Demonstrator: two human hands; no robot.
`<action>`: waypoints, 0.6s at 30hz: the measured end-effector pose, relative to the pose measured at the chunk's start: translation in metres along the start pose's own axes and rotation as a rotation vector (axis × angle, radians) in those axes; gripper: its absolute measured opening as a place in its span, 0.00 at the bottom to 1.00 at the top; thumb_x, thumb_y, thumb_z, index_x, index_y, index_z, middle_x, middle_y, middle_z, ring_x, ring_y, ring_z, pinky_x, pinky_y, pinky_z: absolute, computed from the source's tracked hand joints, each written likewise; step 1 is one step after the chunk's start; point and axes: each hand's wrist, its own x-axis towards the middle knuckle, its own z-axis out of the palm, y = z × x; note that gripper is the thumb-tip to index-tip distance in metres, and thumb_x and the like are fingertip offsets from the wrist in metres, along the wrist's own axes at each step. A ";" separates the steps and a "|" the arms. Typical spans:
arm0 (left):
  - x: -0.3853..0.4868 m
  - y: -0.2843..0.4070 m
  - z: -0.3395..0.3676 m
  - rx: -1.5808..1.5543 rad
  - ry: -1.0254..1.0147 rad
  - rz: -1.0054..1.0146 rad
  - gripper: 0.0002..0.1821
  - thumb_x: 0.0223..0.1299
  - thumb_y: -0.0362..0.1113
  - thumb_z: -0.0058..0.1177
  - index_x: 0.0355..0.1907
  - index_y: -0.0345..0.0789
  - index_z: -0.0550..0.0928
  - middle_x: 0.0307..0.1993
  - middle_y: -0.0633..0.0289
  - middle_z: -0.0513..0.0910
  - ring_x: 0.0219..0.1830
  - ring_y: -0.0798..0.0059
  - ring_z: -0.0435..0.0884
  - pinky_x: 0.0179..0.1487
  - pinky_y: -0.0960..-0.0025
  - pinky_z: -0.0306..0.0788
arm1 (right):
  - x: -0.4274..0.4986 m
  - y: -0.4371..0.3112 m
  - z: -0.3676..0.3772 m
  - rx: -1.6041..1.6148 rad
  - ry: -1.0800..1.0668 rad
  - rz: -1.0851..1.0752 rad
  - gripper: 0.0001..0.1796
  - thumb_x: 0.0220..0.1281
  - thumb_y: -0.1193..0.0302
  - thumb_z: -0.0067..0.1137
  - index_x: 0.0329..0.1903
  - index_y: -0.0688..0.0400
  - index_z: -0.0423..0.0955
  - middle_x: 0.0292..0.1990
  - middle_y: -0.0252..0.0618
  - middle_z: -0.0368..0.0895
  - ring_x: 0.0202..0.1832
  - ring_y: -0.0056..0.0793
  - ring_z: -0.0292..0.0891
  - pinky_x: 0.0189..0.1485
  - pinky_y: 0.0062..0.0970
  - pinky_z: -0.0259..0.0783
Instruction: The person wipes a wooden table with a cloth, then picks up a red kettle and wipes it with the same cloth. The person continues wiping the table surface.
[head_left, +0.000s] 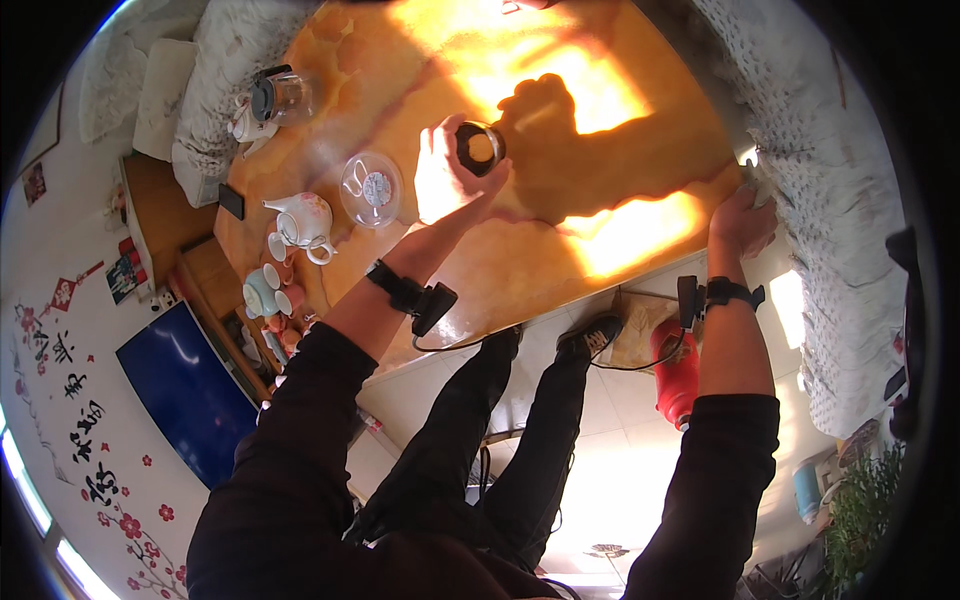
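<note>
My left hand (450, 172) grips a small dark, cup-like round container (478, 150) with a shiny rim, above the marble-patterned table (420, 277). The container's round opening faces up, and a tan disc shows inside it. To the left of that hand, a clear glass or plastic dish (369, 206) rests on the table with a pale patterned piece at its middle. My right hand (741, 225) is at the table's right edge, beside the sofa cover (802, 150). Its fingers are curled, and whether they hold anything is hidden.
Leftward stand a white floral teapot (304, 221), several small cups (279, 247), a pale green pot (260, 291) and a dark phone-like slab (232, 201). A clear jug with a dark lid (281, 99) is at the far left. A red thermos (675, 367) stands on the floor.
</note>
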 end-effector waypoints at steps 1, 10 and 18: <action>-0.001 -0.011 -0.007 0.049 0.004 -0.006 0.41 0.43 0.41 0.73 0.62 0.36 0.72 0.52 0.52 0.73 0.53 0.57 0.78 0.57 0.59 0.75 | 0.000 0.001 0.001 0.005 -0.001 -0.007 0.31 0.65 0.48 0.47 0.62 0.56 0.73 0.55 0.53 0.77 0.59 0.56 0.70 0.58 0.50 0.70; -0.017 -0.061 0.003 -0.075 -0.077 -0.114 0.48 0.46 0.48 0.75 0.67 0.31 0.65 0.61 0.48 0.69 0.63 0.54 0.71 0.65 0.57 0.70 | -0.006 -0.003 0.002 -0.007 0.076 0.025 0.31 0.65 0.49 0.48 0.63 0.55 0.73 0.54 0.51 0.78 0.58 0.54 0.71 0.58 0.50 0.71; 0.100 -0.003 0.000 0.202 -0.010 0.076 0.59 0.40 0.62 0.75 0.70 0.31 0.63 0.66 0.47 0.66 0.69 0.51 0.65 0.69 0.55 0.67 | -0.008 -0.006 -0.003 0.003 0.015 0.047 0.29 0.64 0.48 0.46 0.59 0.53 0.73 0.54 0.46 0.78 0.58 0.53 0.70 0.57 0.51 0.71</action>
